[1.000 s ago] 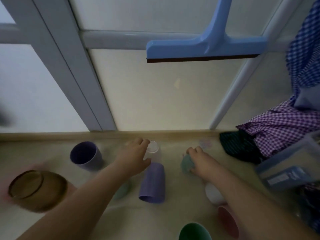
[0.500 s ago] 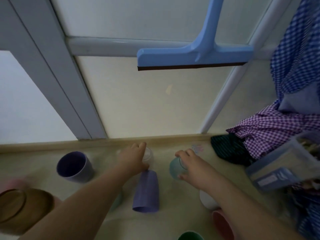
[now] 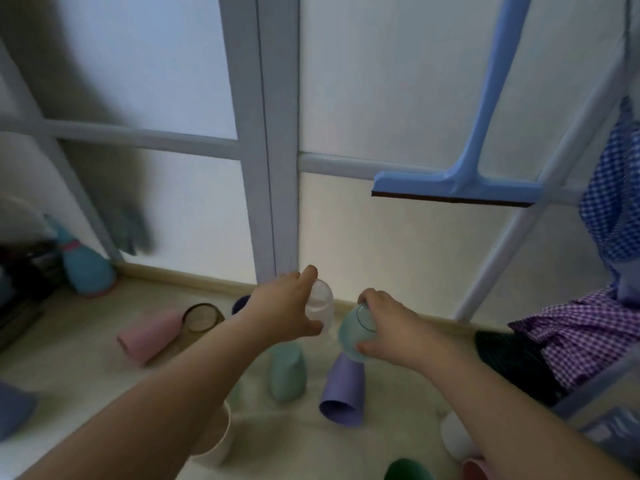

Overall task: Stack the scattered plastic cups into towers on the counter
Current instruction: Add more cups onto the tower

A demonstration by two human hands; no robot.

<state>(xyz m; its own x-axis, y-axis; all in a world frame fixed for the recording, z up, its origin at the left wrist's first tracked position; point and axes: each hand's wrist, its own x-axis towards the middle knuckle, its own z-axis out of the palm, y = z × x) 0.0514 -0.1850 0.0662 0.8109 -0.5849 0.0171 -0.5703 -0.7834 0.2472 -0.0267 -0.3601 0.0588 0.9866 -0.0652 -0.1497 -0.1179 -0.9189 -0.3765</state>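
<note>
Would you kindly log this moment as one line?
left hand: holds clear plastic cup | right hand: holds pale teal plastic cup | cups apart, unstacked

A pink cup (image 3: 149, 336), a mint-green cup (image 3: 288, 372) and a lilac cup (image 3: 343, 393) lie on the cream counter (image 3: 86, 393). The squeegee (image 3: 460, 181) is sky blue with a dark brown blade; the cloth (image 3: 581, 341) is purple-and-white gingham, the shirt (image 3: 616, 202) blue-and-white check

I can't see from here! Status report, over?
Left hand holds clear cup. Right hand holds pale teal cup. Not nested yet. Purple cup lying below.
</note>
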